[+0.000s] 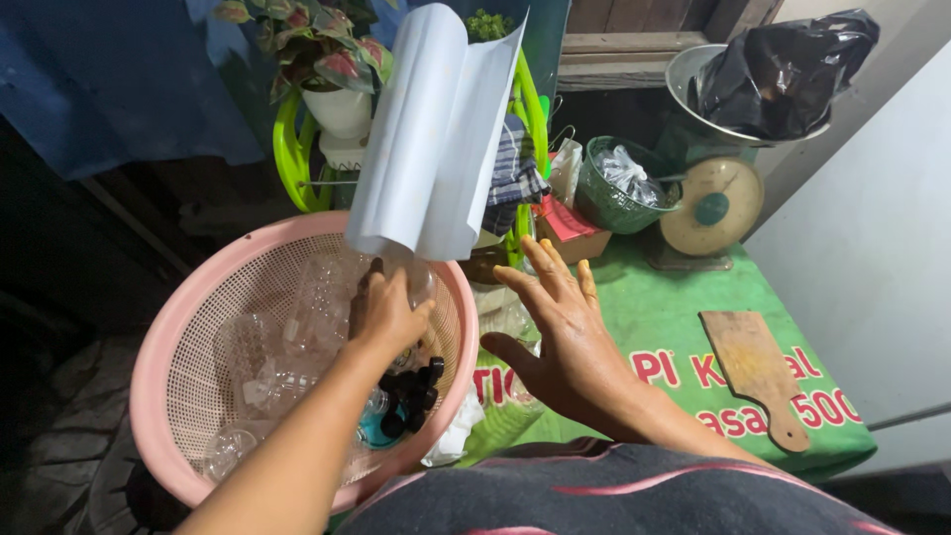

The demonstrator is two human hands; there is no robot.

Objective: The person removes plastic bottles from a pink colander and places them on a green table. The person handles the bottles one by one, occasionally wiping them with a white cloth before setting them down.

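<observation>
Head view: the left hand [388,309] is closed around the lower end of a white sheet [436,129], which is curled into a loose roll and held upright over the far rim of a pink basket [163,337]. A clear bottle may also be gripped under the sheet; this cannot be told. The right hand [555,332] is held open and empty, fingers spread, palm down, hovering just right of the basket above the edge of the green-covered surface [684,297]. Nothing is touched by it.

Inside the basket, clear plastic bottles [287,347] are piled, with a cluster of small black caps [411,391] near the right wall, directly below the left hand. A bluish item is seen beside the caps; its kind cannot be told.

On the surface, a wooden cutting board [758,372] is laid flat to the right, well apart from both hands. A dial scale [713,203] is placed at the back, its pan loaded with a black plastic bag [783,69]. A green woven basket [614,188] holding clear bags is set just left of the scale. A potted plant [332,74] with pink-green leaves is seen behind the sheet.
</observation>
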